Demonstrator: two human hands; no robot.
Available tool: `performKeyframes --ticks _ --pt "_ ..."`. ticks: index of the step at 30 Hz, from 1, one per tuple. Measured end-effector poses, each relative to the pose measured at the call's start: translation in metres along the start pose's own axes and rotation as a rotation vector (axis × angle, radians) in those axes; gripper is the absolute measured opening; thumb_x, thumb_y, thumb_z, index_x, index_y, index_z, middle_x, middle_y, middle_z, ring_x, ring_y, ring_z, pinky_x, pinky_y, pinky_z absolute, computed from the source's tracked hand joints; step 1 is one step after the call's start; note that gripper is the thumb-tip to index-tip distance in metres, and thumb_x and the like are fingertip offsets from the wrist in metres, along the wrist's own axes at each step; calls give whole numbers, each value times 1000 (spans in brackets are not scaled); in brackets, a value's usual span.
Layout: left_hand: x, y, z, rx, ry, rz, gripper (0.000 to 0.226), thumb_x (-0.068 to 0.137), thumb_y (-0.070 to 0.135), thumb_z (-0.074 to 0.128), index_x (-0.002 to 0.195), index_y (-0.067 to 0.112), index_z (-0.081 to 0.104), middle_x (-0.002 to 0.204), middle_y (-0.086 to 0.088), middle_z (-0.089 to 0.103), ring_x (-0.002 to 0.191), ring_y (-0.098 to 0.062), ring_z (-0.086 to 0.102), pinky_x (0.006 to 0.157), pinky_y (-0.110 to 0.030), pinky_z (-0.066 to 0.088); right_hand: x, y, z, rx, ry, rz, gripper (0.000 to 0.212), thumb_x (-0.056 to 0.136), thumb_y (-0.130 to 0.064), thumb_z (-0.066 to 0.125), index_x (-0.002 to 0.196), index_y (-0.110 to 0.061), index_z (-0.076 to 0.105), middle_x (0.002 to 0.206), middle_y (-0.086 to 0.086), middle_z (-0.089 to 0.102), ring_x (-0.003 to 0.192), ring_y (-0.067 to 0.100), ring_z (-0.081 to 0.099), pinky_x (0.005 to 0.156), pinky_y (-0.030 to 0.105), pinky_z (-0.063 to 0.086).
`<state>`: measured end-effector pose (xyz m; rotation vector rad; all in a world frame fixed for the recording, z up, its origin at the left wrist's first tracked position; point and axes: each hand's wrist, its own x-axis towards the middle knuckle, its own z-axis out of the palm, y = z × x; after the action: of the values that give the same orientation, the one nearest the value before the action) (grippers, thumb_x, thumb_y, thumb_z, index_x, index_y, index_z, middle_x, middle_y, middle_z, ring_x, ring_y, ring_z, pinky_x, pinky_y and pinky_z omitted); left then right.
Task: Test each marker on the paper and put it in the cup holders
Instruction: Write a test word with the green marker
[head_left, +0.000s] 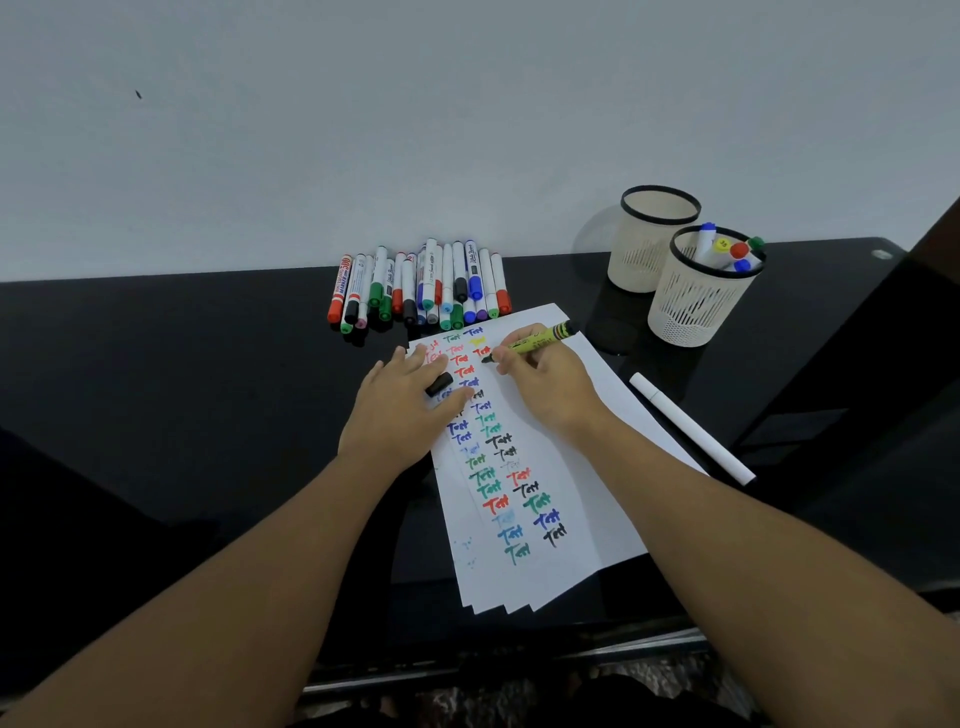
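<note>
My right hand (545, 387) grips a yellow-green marker (535, 340) with its black tip down on the white paper (582, 467), near the top of two columns of coloured "Test" words. My left hand (402, 410) rests on the paper's left edge and pinches a black cap (439, 384) between thumb and fingers. A pile of several capped markers (421, 286) lies beyond the paper. Two cream mesh cup holders stand at the right: the nearer cup (698, 306) holds several markers, the farther cup (655, 239) looks empty.
A white capped marker (691, 428) lies on the black table (182, 353) just right of the paper stack. A pale wall rises behind the table. The table's front edge runs below the paper.
</note>
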<state>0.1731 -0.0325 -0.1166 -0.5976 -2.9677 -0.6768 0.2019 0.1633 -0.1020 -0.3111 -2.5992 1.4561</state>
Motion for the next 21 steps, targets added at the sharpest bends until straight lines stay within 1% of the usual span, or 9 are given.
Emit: performKeyframes --ticks 7,11,14,16,19,21 --pt "0 0 -1 6 -9 -3 69 96 65 48 153 26 42 164 0 30 154 -20 15 124 -41 8 0 -1 0 -23 -13 -3 25 103 -43 59 97 -22 72 101 -6 70 95 15 65 96 47 54" --pt "0 0 -1 6 -4 -3 69 96 65 48 153 26 42 163 0 30 154 -20 15 124 -42 8 -1 -1 0 -27 -22 -13 24 103 -41 59 101 -22 72 102 -5 70 95 15 65 96 46 54" --pt "-1 1 -2 -3 -2 -2 67 96 63 49 152 26 43 163 -1 31 154 -21 16 124 -42 8 -2 -1 -1 -27 19 13 27 103 -42 59 98 -19 73 101 -5 70 93 15 65 95 45 55" --pt "-1 1 -2 -4 0 -2 68 96 63 49 152 25 44 163 -1 31 154 -21 17 124 -42 9 -2 -2 -1 -25 15 18 28 103 -42 58 97 -19 73 102 -6 70 94 15 65 96 45 54" --pt "-1 1 -2 -1 4 3 67 96 62 50 151 24 45 163 -2 32 153 -22 17 124 -43 10 -4 -4 -2 -32 -7 -10 21 104 -40 58 100 -23 69 100 -6 69 95 15 64 96 45 54" --pt "-1 1 -2 -6 3 2 67 96 62 50 151 24 45 163 -2 32 153 -22 17 124 -43 10 -6 -4 -4 -33 -6 -24 15 104 -39 58 101 -27 65 95 -3 70 93 16 65 93 45 55"
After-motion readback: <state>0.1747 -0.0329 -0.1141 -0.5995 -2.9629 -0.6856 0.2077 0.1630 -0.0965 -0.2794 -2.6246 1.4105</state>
